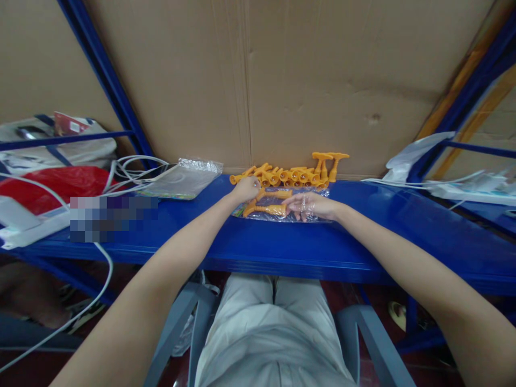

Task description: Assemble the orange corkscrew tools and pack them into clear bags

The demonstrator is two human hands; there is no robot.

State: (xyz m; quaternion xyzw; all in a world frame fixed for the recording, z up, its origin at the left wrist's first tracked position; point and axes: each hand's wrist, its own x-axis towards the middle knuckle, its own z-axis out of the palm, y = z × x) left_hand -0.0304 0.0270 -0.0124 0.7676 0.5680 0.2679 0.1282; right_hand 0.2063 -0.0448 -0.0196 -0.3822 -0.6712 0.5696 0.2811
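A clear plastic bag [269, 216] lies flat near the middle of the blue table. Two orange T-shaped plastic pieces [271, 210] with flared ends show in it. My right hand [309, 206] is inside the bag from the right, the clear film over its back, its fingers closing at the flared end of the nearer piece. At the bag's upper left, my left hand [246, 188] is closed, its fingertips mostly hidden. Just beyond both hands lies a pile of similar orange pieces [296, 176], flared ends facing me. Two of them stand upright at its right.
A stack of flat clear bags [183, 180] lies to the left, beside white cables [141, 161], a red plastic bag [60, 180] and a white power strip [38, 226]. A cardboard wall [250, 80] rises behind the table [181, 228]. More cables [407, 184] run at the right.
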